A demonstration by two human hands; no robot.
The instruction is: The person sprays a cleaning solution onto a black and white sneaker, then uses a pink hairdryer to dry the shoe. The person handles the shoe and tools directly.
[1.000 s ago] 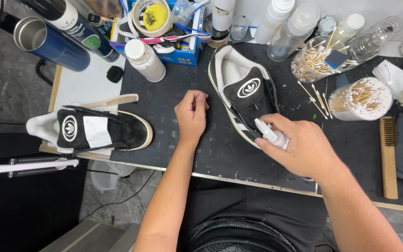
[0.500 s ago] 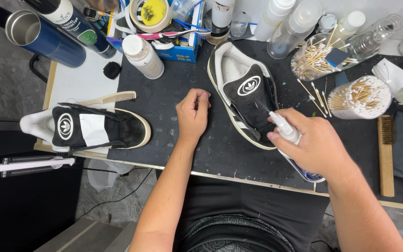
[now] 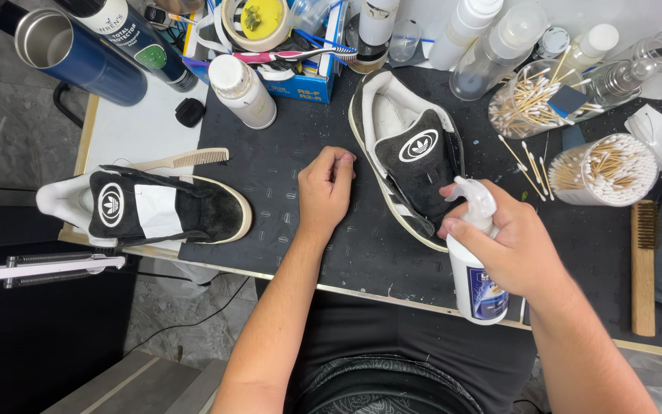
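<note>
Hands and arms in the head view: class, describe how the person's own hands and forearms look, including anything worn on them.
Both arms are bare to the frame edge: no sleeves or gloves show. The left hand and right hand carry no visible rings, watch or bracelets. Fingernails are short and unpainted.
</note>
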